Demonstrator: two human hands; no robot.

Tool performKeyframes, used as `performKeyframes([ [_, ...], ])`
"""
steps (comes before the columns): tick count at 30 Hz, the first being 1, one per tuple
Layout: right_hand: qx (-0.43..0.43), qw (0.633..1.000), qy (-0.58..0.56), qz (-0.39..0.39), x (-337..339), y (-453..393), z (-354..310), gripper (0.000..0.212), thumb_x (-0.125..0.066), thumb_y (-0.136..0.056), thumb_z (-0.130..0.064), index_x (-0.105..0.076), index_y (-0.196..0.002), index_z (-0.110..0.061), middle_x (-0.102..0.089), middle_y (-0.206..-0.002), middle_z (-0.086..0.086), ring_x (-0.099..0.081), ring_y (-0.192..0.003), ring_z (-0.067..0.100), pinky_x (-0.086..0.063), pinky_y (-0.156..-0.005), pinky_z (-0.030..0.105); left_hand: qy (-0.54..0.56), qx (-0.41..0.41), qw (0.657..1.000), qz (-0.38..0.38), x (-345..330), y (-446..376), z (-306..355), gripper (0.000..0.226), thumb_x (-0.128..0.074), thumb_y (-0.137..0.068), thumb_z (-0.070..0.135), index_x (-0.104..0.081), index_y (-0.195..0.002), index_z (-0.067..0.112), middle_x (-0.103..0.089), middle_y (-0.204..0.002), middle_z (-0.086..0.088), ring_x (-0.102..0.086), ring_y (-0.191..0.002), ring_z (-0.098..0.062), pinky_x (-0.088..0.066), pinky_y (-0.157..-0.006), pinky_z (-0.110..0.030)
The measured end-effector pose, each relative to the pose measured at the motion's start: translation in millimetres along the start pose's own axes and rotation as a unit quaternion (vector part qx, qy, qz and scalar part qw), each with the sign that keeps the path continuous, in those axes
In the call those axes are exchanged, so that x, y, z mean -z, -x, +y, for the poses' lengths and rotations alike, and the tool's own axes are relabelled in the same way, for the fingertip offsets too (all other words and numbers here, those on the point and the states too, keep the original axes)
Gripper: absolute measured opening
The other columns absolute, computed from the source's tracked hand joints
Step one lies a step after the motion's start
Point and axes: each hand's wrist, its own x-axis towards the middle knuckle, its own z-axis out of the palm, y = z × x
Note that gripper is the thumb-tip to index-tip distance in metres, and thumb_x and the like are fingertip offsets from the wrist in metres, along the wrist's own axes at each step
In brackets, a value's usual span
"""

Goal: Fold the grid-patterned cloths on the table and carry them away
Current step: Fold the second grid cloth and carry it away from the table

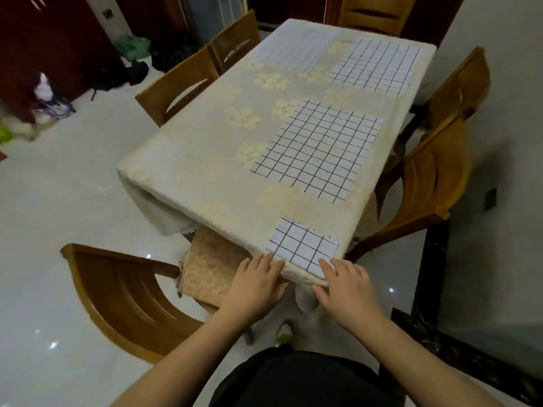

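Observation:
A small folded grid-patterned cloth [302, 245] lies at the near edge of the table [205, 160]. My left hand [254, 284] has its straight fingertips at the cloth's near left corner. My right hand [343, 286] lies flat with its fingertips on the cloth's near right corner. A larger unfolded grid cloth [318, 149] lies spread in the middle right of the table. Two more spread grid cloths lie at the far end, one at the right [377, 66] and a paler one at the left [296, 48].
A cream flowered tablecloth covers the table. Wooden chairs stand around it: one at the near left [123, 295] with a patterned cushion [210, 268], two along the left [179, 83], two on the right [432, 177], one at the far end. Clutter lies on the floor at the left.

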Motion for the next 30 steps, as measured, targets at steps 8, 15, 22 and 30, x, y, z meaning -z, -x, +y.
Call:
performKeyframes([
  [8,0.058,0.998,-0.026,-0.004,-8.8,33.2,-20.4,0.064,-0.035,-0.081,-0.055,-0.064,-0.121,-0.014,-0.068,-0.108,0.007,-0.065,-0.097,0.028,-0.051,-0.081,0.042,0.034,0.090,0.995,-0.029,3.4,69.0,16.3,0.073,-0.010,-0.084,0.061,-0.032,-0.146,0.030,-0.034,-0.153,0.000,-0.033,-0.139,-0.021,-0.028,-0.111,-0.041],
  [15,0.154,0.988,-0.017,-0.011,-1.1,45.8,-78.8,0.061,-0.037,-0.096,-0.052,-0.030,-0.149,-0.024,-0.043,-0.145,0.000,-0.040,-0.132,0.022,-0.030,-0.107,0.039,0.016,0.174,0.985,-0.007,7.7,136.2,-3.9,0.059,-0.029,-0.096,0.059,-0.027,-0.148,0.032,-0.030,-0.155,0.001,-0.028,-0.142,-0.019,-0.024,-0.114,-0.041],
  [22,0.253,0.967,0.023,-0.006,19.2,50.8,-187.4,0.054,-0.033,-0.096,-0.049,-0.038,-0.143,-0.023,-0.047,-0.140,0.000,-0.045,-0.128,0.022,-0.035,-0.103,0.038,0.042,0.273,0.961,0.031,17.4,217.2,-57.2,0.060,-0.029,-0.097,0.058,-0.023,-0.150,0.031,-0.029,-0.156,0.002,-0.025,-0.143,-0.018,-0.020,-0.117,-0.043],
  [30,0.341,0.940,0.020,0.003,0.1,65.4,-347.8,0.050,-0.033,-0.097,-0.049,-0.041,-0.140,-0.025,-0.049,-0.139,-0.002,-0.045,-0.127,0.019,-0.036,-0.106,0.038,0.069,0.352,0.933,0.035,4.7,340.7,-162.2,0.057,-0.031,-0.097,0.054,-0.026,-0.148,0.029,-0.031,-0.155,0.000,-0.029,-0.141,-0.020,-0.024,-0.115,-0.043],
])
